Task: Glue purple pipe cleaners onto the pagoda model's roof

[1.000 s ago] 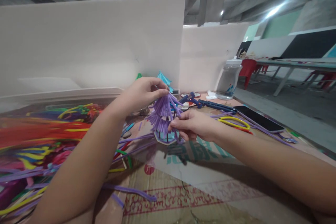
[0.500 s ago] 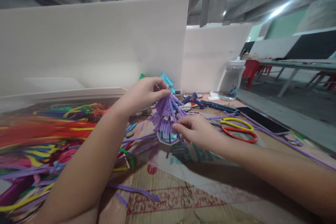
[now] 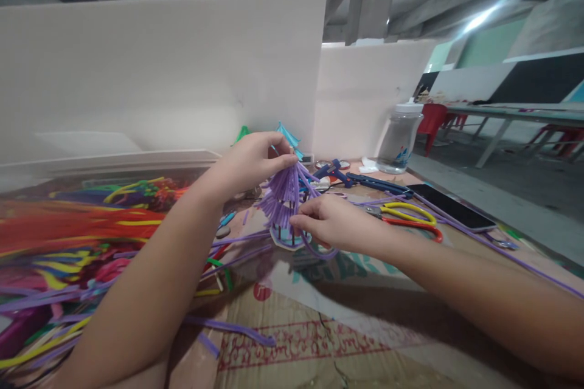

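Note:
A small tiered tower model [image 3: 278, 209] with purple pipe-cleaner roofs stands on a pale many-sided base. My left hand [image 3: 267, 161] pinches its top between thumb and fingers. Lower down at the right side, my right hand [image 3: 319, 219] is closed on a purple pipe cleaner [image 3: 322, 253], whose loose end curves out beneath the fingers. The fingertips hide part of the lower roof. Behind the left hand a turquoise pointed roof [image 3: 289, 137] shows.
Coloured pipe cleaners [image 3: 91, 225] lie heaped on the left. To the right are scissors [image 3: 410, 213], a black phone [image 3: 449, 206], a blue glue gun [image 3: 335, 171] and a clear water bottle [image 3: 399, 140]. White boards [image 3: 182, 73] stand behind.
My right hand has shifted slightly left and down along the tower, and more of the purple pipe cleaner now loops out below it. My left hand keeps its hold on the top.

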`<state>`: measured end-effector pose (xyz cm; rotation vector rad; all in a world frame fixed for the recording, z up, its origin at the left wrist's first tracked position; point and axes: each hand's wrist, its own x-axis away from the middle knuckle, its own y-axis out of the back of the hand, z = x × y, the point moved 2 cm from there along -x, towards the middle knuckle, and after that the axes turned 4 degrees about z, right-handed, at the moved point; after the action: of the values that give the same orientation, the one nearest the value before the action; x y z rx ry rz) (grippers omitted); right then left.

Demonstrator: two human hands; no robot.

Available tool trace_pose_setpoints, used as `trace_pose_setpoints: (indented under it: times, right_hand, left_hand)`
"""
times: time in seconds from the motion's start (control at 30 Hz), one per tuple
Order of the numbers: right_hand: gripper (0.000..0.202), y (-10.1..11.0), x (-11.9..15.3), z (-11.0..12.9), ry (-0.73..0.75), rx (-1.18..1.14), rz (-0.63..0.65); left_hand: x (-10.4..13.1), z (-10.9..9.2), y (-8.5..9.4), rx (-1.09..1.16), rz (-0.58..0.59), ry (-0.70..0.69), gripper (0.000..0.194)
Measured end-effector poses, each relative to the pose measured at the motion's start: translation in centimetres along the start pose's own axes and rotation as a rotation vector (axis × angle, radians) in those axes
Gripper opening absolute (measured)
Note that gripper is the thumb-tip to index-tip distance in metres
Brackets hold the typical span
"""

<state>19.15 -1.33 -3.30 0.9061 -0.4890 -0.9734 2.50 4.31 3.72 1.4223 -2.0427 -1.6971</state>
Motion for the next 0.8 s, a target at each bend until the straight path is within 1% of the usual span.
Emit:
trace_pose_setpoints:
  times: [0.07,0.13,0.23,0.27,0.33,0.4,0.47,0.53,0.57,0.63,0.7,0.8]
  right_hand:
    - [0.039,0.4,0.5,0.3,0.041,0.116,-0.027]
    - [0.04,0.9,1.3,0.7,0.075,0.29,-0.058]
    - [0.033,1.9,2.5,1.3,0.117,0.552,-0.136]
    - [0.028,2.3,2.8,1.4,0.159,0.594,-0.19]
    - [0.017,3.0,3.1,1.2,0.307,0.612,-0.33]
    - [0.018,3.4,2.9,0.7,0.472,0.611,-0.46]
    - [0.023,3.5,2.3,-0.2,0.583,0.648,-0.528]
    - [0.025,3.3,1.6,-1.0,0.645,0.706,-0.543]
    - [0.022,3.1,1.3,-1.3,0.663,0.72,-0.551]
    - [0.017,2.9,1.1,-1.6,0.653,0.69,-0.576]
    - [0.025,2.6,1.2,-1.6,0.583,0.605,-0.576]
    - [0.034,1.9,1.6,-1.2,0.453,0.528,-0.518]
  left_hand:
    - [0.0,0.0,0.0,0.008,0.004,0.003,0.025]
    - [0.0,0.0,0.0,0.011,0.008,0.004,0.024]
    - [0.1,-0.1,0.0,0.019,0.01,0.008,0.022]
    - [0.2,-0.2,0.0,0.023,0.009,0.008,0.022]
    - [0.2,-0.2,0.0,0.027,0.008,0.01,0.023]
    - [0.2,-0.3,0.0,0.026,0.012,0.014,0.023]
    - [0.2,-0.3,-0.1,0.026,0.019,0.014,0.023]
    - [0.2,-0.3,-0.1,0.031,0.018,0.008,0.023]
    - [0.2,-0.2,-0.1,0.034,0.017,0.005,0.023]
    - [0.2,-0.1,0.0,0.04,0.014,0.001,0.023]
    - [0.1,0.0,0.0,0.047,0.018,-0.002,0.023]
    - [0.0,0.2,0.2,0.051,0.024,-0.012,0.024]
